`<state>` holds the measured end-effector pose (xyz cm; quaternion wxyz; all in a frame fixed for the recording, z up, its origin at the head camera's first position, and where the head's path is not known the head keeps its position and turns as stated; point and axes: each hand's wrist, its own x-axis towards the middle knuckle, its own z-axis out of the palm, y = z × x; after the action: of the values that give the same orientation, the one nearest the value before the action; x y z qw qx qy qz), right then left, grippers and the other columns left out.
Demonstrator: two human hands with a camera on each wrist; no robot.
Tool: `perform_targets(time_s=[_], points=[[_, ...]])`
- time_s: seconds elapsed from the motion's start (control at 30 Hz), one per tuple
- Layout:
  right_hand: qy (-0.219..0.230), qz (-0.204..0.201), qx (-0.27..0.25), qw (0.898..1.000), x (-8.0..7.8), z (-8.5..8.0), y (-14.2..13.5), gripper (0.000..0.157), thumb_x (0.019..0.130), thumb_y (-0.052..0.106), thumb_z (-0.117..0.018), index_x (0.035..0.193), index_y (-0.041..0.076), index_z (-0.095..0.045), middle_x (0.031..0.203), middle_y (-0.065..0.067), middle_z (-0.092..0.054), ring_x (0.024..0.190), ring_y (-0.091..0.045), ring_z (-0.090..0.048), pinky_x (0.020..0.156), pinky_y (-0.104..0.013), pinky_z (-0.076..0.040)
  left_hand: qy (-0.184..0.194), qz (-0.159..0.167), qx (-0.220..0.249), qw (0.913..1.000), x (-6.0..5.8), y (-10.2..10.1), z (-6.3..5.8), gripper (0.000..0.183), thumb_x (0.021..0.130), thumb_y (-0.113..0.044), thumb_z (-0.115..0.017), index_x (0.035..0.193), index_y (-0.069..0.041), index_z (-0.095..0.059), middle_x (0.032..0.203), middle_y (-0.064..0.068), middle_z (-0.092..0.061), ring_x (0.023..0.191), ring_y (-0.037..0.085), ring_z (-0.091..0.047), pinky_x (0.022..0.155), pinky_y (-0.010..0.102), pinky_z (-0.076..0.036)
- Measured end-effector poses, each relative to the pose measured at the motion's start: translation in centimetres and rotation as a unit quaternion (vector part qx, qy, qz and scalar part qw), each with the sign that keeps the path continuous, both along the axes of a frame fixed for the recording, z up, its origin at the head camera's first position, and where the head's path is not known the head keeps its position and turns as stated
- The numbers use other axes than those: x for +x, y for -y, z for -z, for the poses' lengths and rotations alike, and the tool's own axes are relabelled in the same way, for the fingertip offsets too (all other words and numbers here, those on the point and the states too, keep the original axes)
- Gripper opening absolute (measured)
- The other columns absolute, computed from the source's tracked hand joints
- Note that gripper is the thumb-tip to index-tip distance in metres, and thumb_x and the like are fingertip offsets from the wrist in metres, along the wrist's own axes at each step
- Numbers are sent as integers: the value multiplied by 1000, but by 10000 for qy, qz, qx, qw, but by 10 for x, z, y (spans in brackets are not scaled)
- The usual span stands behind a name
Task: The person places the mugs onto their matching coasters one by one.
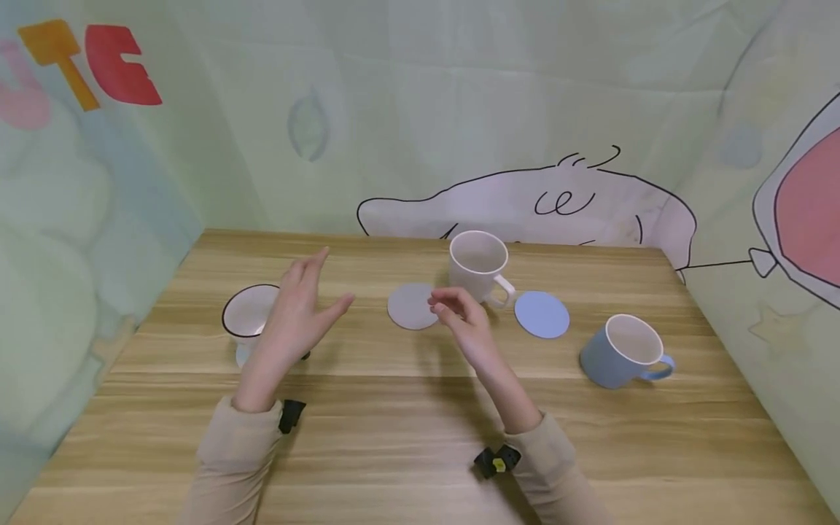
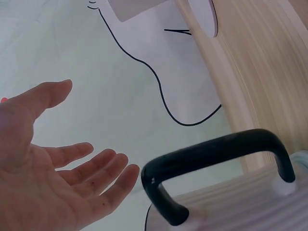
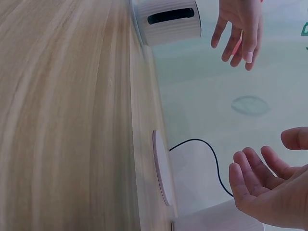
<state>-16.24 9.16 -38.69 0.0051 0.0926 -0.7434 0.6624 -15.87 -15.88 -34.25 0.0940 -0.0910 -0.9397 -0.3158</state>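
My left hand [image 1: 292,317] hovers at the right side of a white mug with a black rim [image 1: 246,315], its fingers spread and holding nothing. The left wrist view shows that mug's black handle [image 2: 216,156] beside the fingers. Under the mug a pale coaster [image 1: 242,356] peeks out, mostly hidden. My right hand [image 1: 469,332] is held above the table with loosely bent fingers and nothing in them. It overlaps the edge of a grey coaster [image 1: 408,306] in the head view. Just behind it stands a white mug [image 1: 469,281], upright, handle to the right.
A round blue coaster [image 1: 542,315] lies right of the white mug. Further right a blue mug [image 1: 607,359] with a white inside stands on the wooden table [image 1: 394,452]. A printed cloth backdrop [image 1: 407,117] rises behind the table's far edge and at both sides.
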Motion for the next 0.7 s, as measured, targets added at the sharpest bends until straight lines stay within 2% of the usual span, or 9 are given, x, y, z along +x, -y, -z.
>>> perform_targets(time_s=[0.1, 0.37, 0.57, 0.7], points=[[-34, 148, -33, 9999, 0, 0, -3, 26, 94, 4, -53, 119, -5, -57, 116, -26, -63, 105, -29, -61, 86, -22, -49, 50, 9, 6, 10000, -2, -2, 0, 79, 90, -29, -65, 151, -3, -22, 144, 28, -35, 133, 44, -34, 109, 59, -31], [33, 304, -133, 9994, 1, -1, -12, 26, 94, 3, -52, 118, -6, -57, 118, -27, -61, 97, -9, -58, 85, -22, -48, 338, 121, -33, 9993, -7, -6, 3, 80, 91, -31, -63, 153, -4, -19, 146, 29, -32, 135, 45, -32, 110, 60, -30], [147, 457, -185, 9987, 1, -2, -20, 27, 94, 3, -50, 118, -6, -57, 118, -27, -60, 98, -9, -58, 88, -25, -48, 400, 284, -210, 9986, -12, -12, 9, 80, 91, -31, -64, 151, 0, -21, 147, 28, -31, 137, 44, -30, 111, 59, -29], [172, 564, -192, 9981, -1, -2, -25, 26, 94, 4, -50, 118, -5, -57, 118, -27, -59, 99, -9, -59, 92, -32, -48, 471, 331, -284, 9979, -14, -17, 11, 80, 91, -33, -62, 152, -1, -20, 149, 26, -30, 139, 42, -27, 112, 58, -29]])
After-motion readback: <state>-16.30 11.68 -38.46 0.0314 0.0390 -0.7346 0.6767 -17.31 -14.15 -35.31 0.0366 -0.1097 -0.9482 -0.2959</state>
